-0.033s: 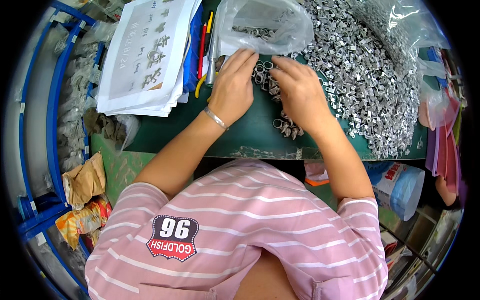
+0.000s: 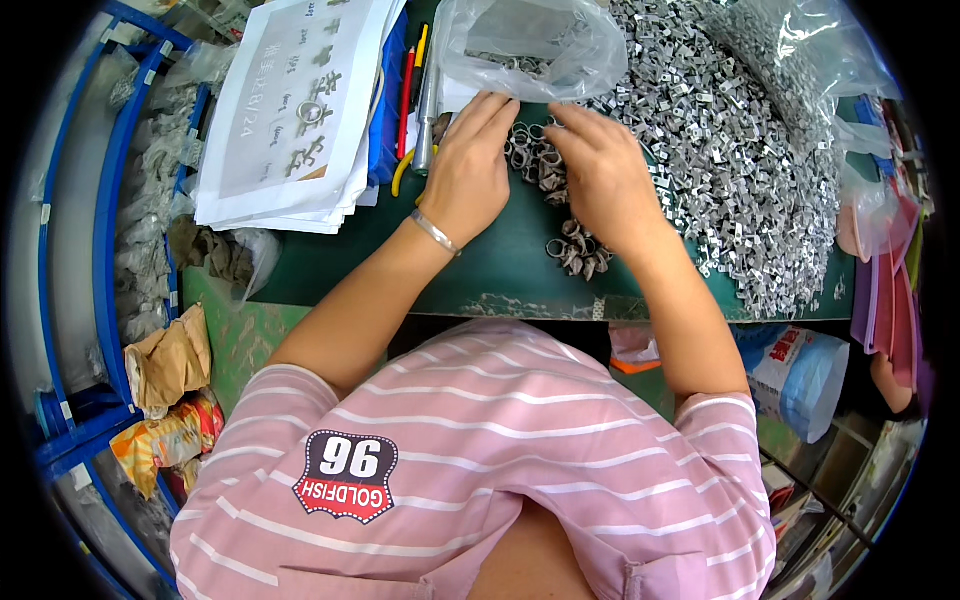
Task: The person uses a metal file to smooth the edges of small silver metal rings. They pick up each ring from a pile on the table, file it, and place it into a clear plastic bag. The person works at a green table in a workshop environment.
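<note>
My left hand (image 2: 468,172) rests on the dark green table with its fingers stretched forward, and no object shows in it. Its fingertips reach the near edge of a clear plastic bag (image 2: 590,80) holding small metal parts. My right hand (image 2: 605,178) is spread beside a cluster of metal rings (image 2: 540,165), fingers apart and pointing forward-left; its palm is hidden. Between the two hands lie these rings, grey and ring-shaped with lumpy tops. A smaller group of similar rings (image 2: 578,250) sits nearer the table's front edge, beside my right wrist.
A broad heap of small silver metal clips (image 2: 730,170) covers the table's right side. At left lie a stack of printed sheets (image 2: 270,130), a blue tray (image 2: 385,140), a red pencil (image 2: 406,105) and yellow-handled pliers (image 2: 402,175). Blue shelving (image 2: 110,200) stands farther left.
My right hand has shifted slightly right, showing more of the rings in both groups. My left hand has hardly moved.
</note>
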